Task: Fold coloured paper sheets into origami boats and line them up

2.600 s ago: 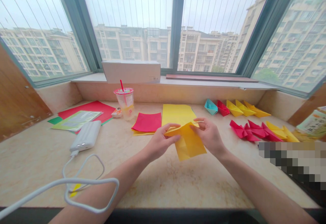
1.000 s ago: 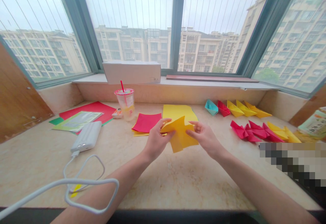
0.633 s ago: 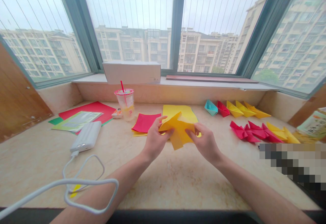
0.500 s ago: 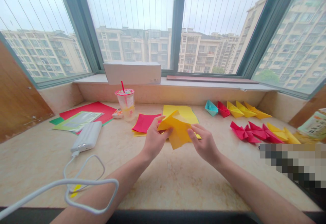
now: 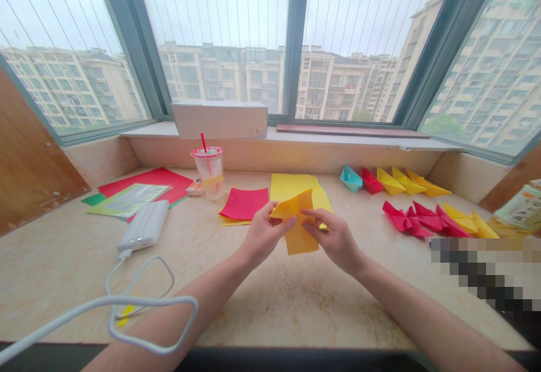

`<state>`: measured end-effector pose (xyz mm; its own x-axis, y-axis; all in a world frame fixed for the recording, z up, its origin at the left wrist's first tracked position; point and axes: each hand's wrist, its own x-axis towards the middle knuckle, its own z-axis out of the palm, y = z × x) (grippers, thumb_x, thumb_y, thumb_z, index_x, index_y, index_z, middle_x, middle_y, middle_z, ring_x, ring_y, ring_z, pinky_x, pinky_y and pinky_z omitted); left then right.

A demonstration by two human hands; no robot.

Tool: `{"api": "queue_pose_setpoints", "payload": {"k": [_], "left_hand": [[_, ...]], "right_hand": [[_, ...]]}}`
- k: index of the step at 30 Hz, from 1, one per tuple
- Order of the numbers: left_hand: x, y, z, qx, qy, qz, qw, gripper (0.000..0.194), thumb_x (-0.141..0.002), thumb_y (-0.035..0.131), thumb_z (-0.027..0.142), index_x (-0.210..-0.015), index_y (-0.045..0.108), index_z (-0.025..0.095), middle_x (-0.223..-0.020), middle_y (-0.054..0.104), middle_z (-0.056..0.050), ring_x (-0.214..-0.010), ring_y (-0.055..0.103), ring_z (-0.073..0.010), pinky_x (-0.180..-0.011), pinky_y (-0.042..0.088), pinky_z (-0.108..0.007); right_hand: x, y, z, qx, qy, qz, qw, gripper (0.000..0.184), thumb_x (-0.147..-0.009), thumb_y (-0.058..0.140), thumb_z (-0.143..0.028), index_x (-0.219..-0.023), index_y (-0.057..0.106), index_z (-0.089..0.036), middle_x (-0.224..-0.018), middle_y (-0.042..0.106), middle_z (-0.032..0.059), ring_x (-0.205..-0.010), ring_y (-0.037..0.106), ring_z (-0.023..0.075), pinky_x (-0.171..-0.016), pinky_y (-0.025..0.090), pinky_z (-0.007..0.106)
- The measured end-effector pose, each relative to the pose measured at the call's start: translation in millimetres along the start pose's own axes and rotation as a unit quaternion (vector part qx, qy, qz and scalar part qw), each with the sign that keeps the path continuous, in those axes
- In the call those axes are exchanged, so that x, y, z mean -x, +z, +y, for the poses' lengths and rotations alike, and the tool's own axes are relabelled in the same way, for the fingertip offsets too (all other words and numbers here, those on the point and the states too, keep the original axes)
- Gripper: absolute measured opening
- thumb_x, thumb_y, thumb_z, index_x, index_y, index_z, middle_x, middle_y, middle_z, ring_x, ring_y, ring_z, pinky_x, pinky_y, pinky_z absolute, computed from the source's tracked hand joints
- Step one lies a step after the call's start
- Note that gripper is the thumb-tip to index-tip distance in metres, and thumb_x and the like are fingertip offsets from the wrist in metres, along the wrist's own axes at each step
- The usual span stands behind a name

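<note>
Yellow paper (image 5: 302, 241), creased and partly folded, is held apparently clear of the tabletop (image 5: 253, 304), right of the cup (image 5: 209, 173) and nearer the camera. Left to right: well left of the cup, a large red sheet (image 5: 175, 180) lies flat, partly under a pale green packet (image 5: 127, 201); left of and nearer than the cup rests a white power bank (image 5: 144, 226). Just right of the cup, a red square (image 5: 244, 203) lies over yellow paper; neither shows folds, so both are judged unworked. Further right of the cup, the left hand (image 5: 262, 231) has its grip on the held paper's left side, thumb in front; the right hand (image 5: 336, 231) pinches its right side. Behind them lies a flat yellow sheet (image 5: 296, 183), partly covered. Far right of the cup, a back row of five boat-shaped pieces (image 5: 389, 182) is judged complete; a nearer row of red and yellow pieces (image 5: 403, 218) likewise, exact count uncertain. Held work is assessed as part-way: creases and flaps made, shape not yet closed up.
</note>
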<state>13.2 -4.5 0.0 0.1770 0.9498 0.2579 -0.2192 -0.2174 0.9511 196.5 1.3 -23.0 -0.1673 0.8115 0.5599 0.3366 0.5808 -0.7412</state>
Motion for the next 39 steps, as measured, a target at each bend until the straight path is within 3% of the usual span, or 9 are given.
{"api": "queue_pose_setpoints", "payload": {"k": [5, 9, 12, 15, 22, 28, 31, 34, 39], "left_hand": [[2, 5.8, -4, 0.012, -0.031, -0.046, 0.998, 0.033, -0.076, 0.076, 0.039, -0.099, 0.070, 0.017, -0.099, 0.074, -0.008, -0.094, 0.069, -0.0243, -0.085, 0.053, -0.034], [1, 3.1, -7, -0.007, -0.060, -0.026, 0.998, 0.035, -0.072, 0.080, 0.039, -0.098, 0.070, 0.017, -0.098, 0.074, -0.008, -0.094, 0.069, -0.0249, -0.081, 0.053, -0.032], [0, -1.8, -8, -0.020, -0.080, -0.015, 0.996, 0.037, -0.071, 0.081, 0.037, -0.099, 0.069, 0.016, -0.098, 0.074, -0.008, -0.090, 0.069, -0.0243, -0.079, 0.053, -0.032], [-1, -5.5, -8, -0.033, -0.108, -0.048, 0.992, 0.040, -0.070, 0.081, 0.034, -0.103, 0.068, 0.016, -0.100, 0.073, -0.009, -0.089, 0.069, -0.0238, -0.077, 0.053, -0.031], [-2, -11.6, -8, -0.061, -0.105, -0.115, 0.986, 0.041, -0.071, 0.078, 0.027, -0.108, 0.066, 0.015, -0.102, 0.071, -0.009, -0.089, 0.067, -0.0223, -0.076, 0.050, -0.029], [-2, -13.8, 1, -0.131, -0.096, -0.153, 0.975, 0.033, -0.071, 0.069, 0.023, -0.102, 0.064, 0.014, -0.087, 0.068, -0.003, -0.076, 0.062, -0.0167, -0.066, 0.045, -0.024], [-1, -14.3, 2, -0.220, -0.082, -0.161, 0.959, 0.026, -0.069, 0.064, 0.021, -0.094, 0.063, 0.013, -0.079, 0.062, 0.001, -0.070, 0.056, -0.0139, -0.060, 0.040, -0.022], [0, -15.5, 0, -0.302, -0.063, -0.156, 0.938, 0.015, -0.069, 0.060, 0.020, -0.083, 0.061, 0.014, -0.072, 0.055, 0.003, -0.065, 0.050, -0.0121, -0.055, 0.034, -0.021], [0, -16.9, -2, -0.337, -0.040, -0.159, 0.927, 0.012, -0.071, 0.056, 0.019, -0.082, 0.060, 0.015, -0.072, 0.054, 0.003, -0.066, 0.050, -0.0125, -0.056, 0.033, -0.021]], "right_hand": [[4, 5, 3, -0.016, 0.014, -0.023, 1.000, 0.033, -0.090, 0.059, -0.037, -0.118, 0.070, -0.025, -0.107, 0.074, 0.0067, -0.088, 0.069, 0.0237, -0.079, 0.058, 0.038], [5, 4, -1, 0.021, 0.007, -0.051, 0.998, 0.037, -0.093, 0.055, -0.036, -0.126, 0.065, -0.024, -0.101, 0.073, 0.0066, -0.079, 0.067, 0.0203, -0.069, 0.058, 0.034], [1, -2, -4, 0.065, -0.042, -0.038, 0.996, 0.038, -0.094, 0.053, -0.033, -0.130, 0.060, -0.023, -0.101, 0.068, 0.0081, -0.079, 0.063, 0.0191, -0.070, 0.058, 0.034], [-4, -12, -3, 0.105, -0.097, -0.022, 0.990, 0.039, -0.095, 0.052, -0.029, -0.133, 0.057, -0.027, -0.114, 0.060, 0.0095, -0.085, 0.063, 0.0192, -0.079, 0.057, 0.038], [-11, -28, 7, 0.166, -0.150, -0.047, 0.974, 0.040, -0.095, 0.050, -0.020, -0.133, 0.056, -0.032, -0.121, 0.051, 0.0093, -0.100, 0.062, 0.0221, -0.087, 0.056, 0.040], [-10, -31, 3, 0.221, -0.192, -0.131, 0.947, 0.030, -0.093, 0.051, -0.015, -0.116, 0.065, -0.028, -0.141, 0.039, 0.0103, -0.105, 0.059, 0.0226, -0.084, 0.056, 0.041], [-9, -30, 3, 0.248, -0.161, -0.163, 0.941, 0.030, -0.093, 0.049, -0.013, -0.119, 0.060, -0.025, -0.133, 0.047, 0.0117, -0.096, 0.062, 0.0208, -0.080, 0.056, 0.039], [-8, -29, 1, 0.269, -0.128, -0.187, 0.936, 0.024, -0.094, 0.046, -0.012, -0.110, 0.059, -0.021, -0.110, 0.058, 0.0097, -0.086, 0.063, 0.0203, -0.074, 0.055, 0.036], [-10, -30, -6, 0.268, -0.132, -0.175, 0.938, 0.018, -0.089, 0.053, -0.010, -0.101, 0.060, -0.021, -0.096, 0.060, 0.0069, -0.088, 0.061, 0.0214, -0.078, 0.052, 0.035]]}}
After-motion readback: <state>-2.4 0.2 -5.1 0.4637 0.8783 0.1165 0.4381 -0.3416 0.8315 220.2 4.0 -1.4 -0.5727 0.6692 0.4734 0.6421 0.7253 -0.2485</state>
